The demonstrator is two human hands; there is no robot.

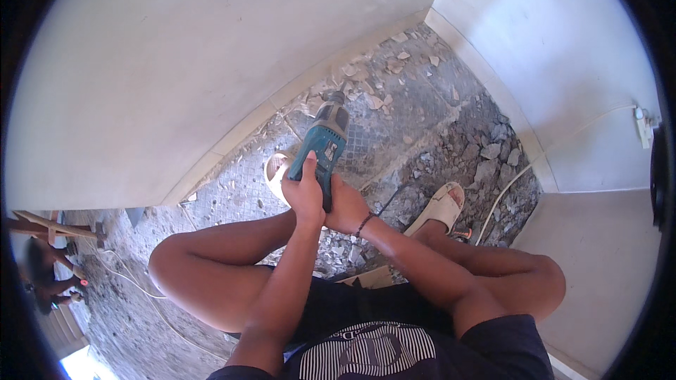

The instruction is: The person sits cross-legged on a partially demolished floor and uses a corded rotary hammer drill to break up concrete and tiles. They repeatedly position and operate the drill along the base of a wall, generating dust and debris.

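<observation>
Teal/blk pwr drill (327, 142), slanted fwd, chuck end (336, 98) twd debris-strewn flr (412, 102).

The left forearm (285, 292) reached steeply forward, while the right forearm (415, 264) slanted inward from a bent elbow (470, 302). The left hand (303, 197) was closed in a grip, thumb (310, 164) pointing forward; the right hand (347, 209) curled just beside it. Both bent knees, left (167, 262) and right (548, 283), splayed outward.

Left hand (304, 195) and right hand (347, 207) grip a drill (323, 143) (teal-bodied).
</observation>
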